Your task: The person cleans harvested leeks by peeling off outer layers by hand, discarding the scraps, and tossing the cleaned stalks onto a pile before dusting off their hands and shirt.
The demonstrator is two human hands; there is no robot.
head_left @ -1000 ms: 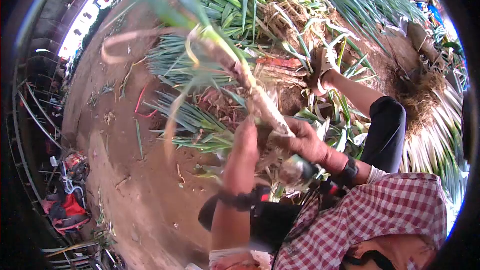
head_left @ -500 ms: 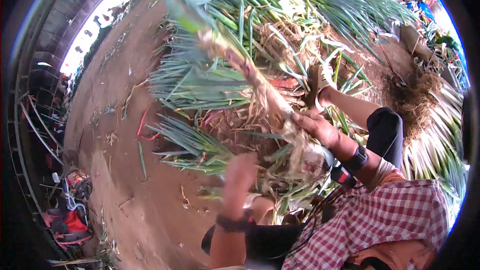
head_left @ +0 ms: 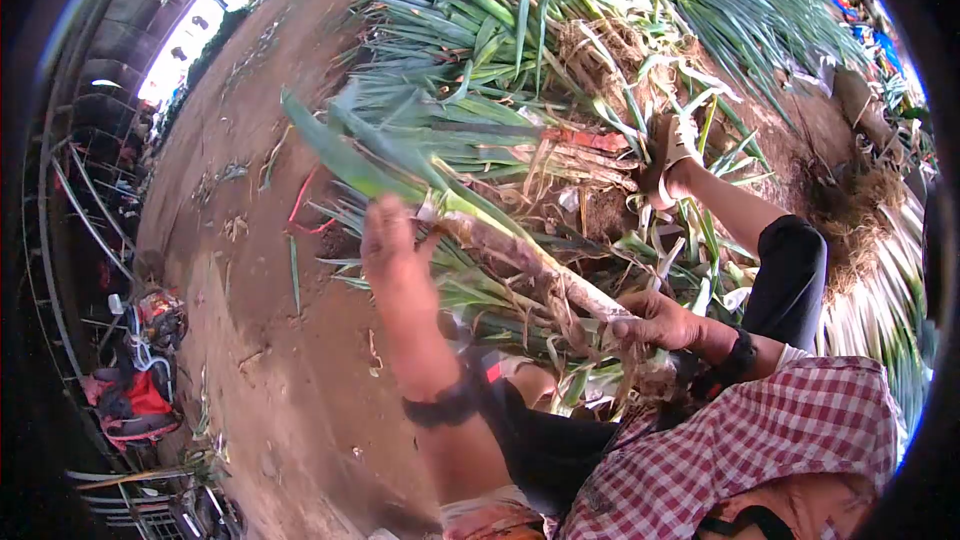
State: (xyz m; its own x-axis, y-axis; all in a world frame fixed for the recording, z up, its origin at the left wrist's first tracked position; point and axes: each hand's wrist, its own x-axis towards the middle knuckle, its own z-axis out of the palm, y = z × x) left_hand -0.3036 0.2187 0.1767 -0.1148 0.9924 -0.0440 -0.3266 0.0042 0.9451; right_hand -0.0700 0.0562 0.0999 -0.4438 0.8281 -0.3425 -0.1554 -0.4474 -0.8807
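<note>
A long leek or large green onion (head_left: 505, 245) slants across the middle, its green leaves at the upper left and its root end at the lower right. My right hand (head_left: 655, 322) is wrapped round the white lower stalk near the roots. At the leafy end, my left hand (head_left: 392, 240) is blurred, with its fingers raised against the base of the leaves; whether they grip is unclear. Dry, peeling outer skin hangs from the stalk. Behind it lies a bundle of green onions (head_left: 470, 140) beside a reddish strip (head_left: 590, 140).
A larger onion pile (head_left: 480, 10) lies at the top, and long white-stalked onions (head_left: 870, 290) at the right. My sandalled foot (head_left: 672, 162) rests among loose leaves. A red and black bag (head_left: 140, 400) sits at the lower left on the dirt ground (head_left: 270, 380).
My left hand has moved up and left from near my lap to the leaf base. The stalk has tilted flatter, and my right hand stays round its lower end.
</note>
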